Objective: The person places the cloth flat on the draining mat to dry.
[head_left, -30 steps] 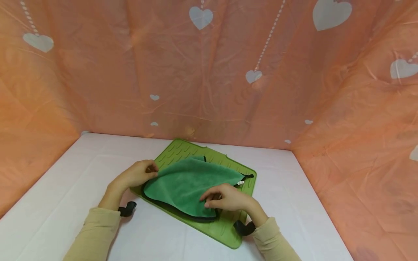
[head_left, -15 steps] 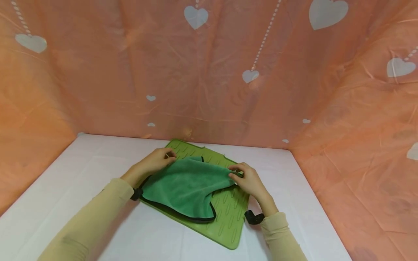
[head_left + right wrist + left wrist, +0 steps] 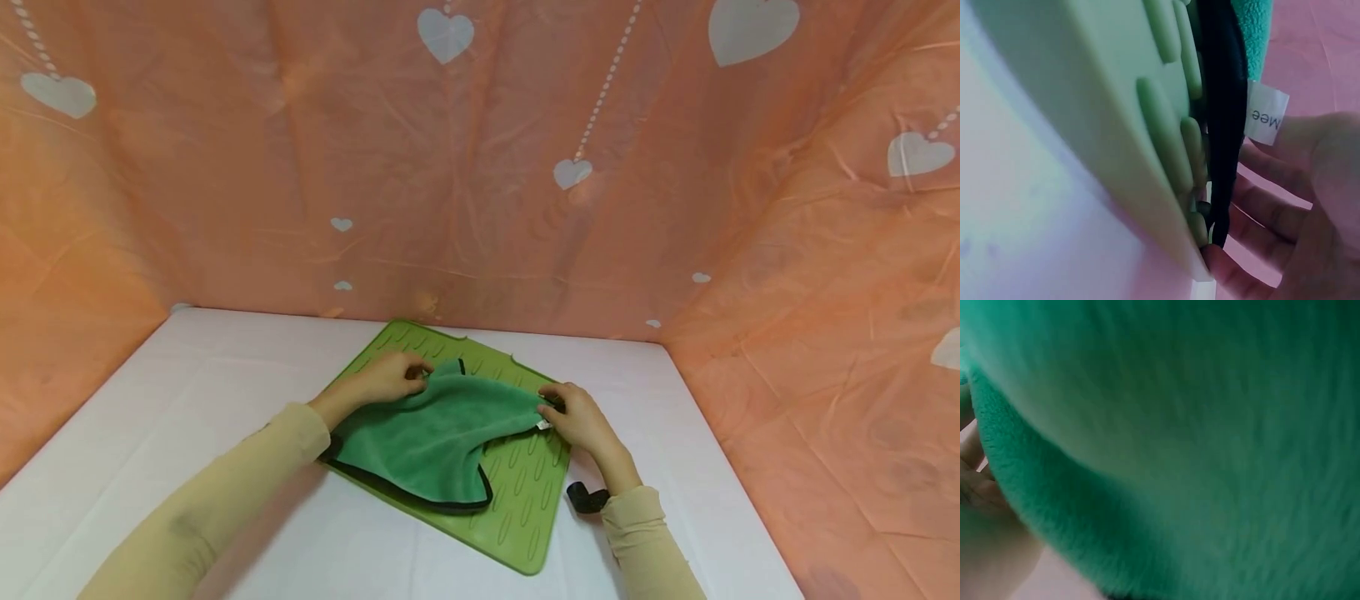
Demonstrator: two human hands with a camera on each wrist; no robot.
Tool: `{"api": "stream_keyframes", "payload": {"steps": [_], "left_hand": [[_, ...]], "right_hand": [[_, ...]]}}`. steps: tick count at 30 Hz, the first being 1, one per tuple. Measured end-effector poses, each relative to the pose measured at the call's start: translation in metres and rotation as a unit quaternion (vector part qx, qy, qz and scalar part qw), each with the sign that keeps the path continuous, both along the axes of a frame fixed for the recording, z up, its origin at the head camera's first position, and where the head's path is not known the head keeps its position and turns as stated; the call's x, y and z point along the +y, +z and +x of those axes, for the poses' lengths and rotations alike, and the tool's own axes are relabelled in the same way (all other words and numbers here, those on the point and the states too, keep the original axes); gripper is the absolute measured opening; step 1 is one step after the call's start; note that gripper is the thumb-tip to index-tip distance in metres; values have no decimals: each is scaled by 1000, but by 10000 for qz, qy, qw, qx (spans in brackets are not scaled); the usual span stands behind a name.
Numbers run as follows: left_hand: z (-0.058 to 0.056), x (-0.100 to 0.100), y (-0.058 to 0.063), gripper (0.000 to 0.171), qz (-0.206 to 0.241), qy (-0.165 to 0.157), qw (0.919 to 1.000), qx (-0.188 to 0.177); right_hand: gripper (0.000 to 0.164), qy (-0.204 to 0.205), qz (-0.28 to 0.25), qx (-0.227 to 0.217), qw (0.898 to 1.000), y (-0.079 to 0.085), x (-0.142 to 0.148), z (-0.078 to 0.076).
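A plush green cleaning cloth (image 3: 442, 442) with black edging lies crumpled over a light green ridged mat (image 3: 517, 525). My left hand (image 3: 386, 379) reaches over its far left part, thumb and index finger pinching at the far edge. In the left wrist view the cloth (image 3: 1179, 456) fills most of the frame and hides the fingertips. At the cloth's right corner my right hand (image 3: 581, 423) holds the edge between thumb and fingers. A white label (image 3: 1266, 112) sticks out beside the thumb in the right wrist view, and one fingertip is right at the mat's edge.
The mat lies askew on a white-covered table (image 3: 247, 392), its far corner close to the back curtain. Orange curtains (image 3: 465, 192) with white hearts enclose the back and both sides. A black wrist camera mount (image 3: 587, 497) sits below the right wrist.
My left hand has moved right along the cloth's far edge. My right hand has gone from the near flap up to the right corner; the cloth's right part is bunched with a notch.
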State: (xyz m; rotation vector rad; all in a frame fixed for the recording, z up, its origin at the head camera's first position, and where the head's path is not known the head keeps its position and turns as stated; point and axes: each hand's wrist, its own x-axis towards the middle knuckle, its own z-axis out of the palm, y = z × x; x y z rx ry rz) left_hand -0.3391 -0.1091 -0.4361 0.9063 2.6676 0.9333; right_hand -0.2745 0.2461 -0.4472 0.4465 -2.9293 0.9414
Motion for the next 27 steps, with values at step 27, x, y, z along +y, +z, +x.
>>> {"api": "stream_keyframes", "payload": {"steps": [27], "left_hand": [[16,19,1,49,-125,-131,9998,59]], "right_hand": [[35,357,179,249,9989,-6,6,-2]]}}
